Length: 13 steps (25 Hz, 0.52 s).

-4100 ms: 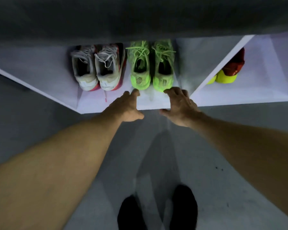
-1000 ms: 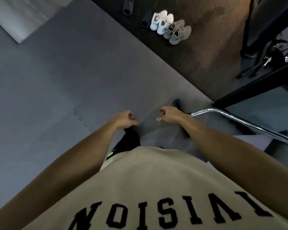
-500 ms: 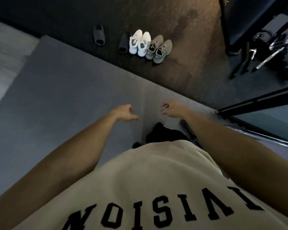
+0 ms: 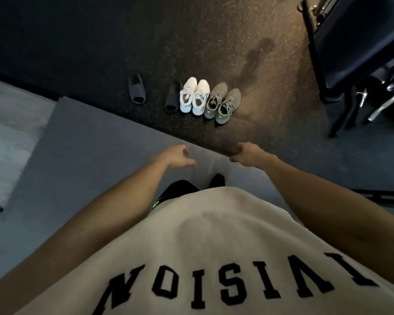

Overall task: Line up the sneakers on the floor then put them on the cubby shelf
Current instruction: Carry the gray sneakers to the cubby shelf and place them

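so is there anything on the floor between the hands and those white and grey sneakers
Nothing visible. Between the left hand, the right hand and the white sneakers and grey sneakers lies only bare floor. The dark slides sit off to the left of them, outside that path.

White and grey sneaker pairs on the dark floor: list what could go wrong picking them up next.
1. The dark slide sandal lies against the white lace-up sneaker pair; a quick grab might catch or knock it.
2. The grey lace-up sneaker pair sits close beside the white one, so lifting either could disturb the line.
3. Dim light may hide the raised mat edge underfoot.
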{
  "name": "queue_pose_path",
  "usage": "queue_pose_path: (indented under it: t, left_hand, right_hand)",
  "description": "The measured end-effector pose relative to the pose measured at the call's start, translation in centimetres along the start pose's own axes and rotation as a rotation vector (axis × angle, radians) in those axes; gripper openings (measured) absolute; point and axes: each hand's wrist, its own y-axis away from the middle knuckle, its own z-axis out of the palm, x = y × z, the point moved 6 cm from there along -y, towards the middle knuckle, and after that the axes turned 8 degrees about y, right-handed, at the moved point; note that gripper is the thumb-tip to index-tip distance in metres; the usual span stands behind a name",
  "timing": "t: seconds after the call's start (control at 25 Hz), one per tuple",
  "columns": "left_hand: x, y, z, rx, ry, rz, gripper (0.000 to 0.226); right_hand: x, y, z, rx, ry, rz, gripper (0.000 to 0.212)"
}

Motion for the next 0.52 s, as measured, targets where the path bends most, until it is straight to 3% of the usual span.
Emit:
queue_pose_path:
  t: [0.16,0.52]
  left_hand:
    - [3.1,-5.8,-6.4,-0.009,-0.057,0.021,0.056]
    - [10.0,-20.7,-18.4,-0.222,-0.264,0.113,0.063]
  right_hand:
    - [-1.6,-4.8,-5.5,-0.003,-0.045,0.060,0.050]
    - [-4.3,-15.1,-15.2,-0.016,-0.283,0.301,0.065]
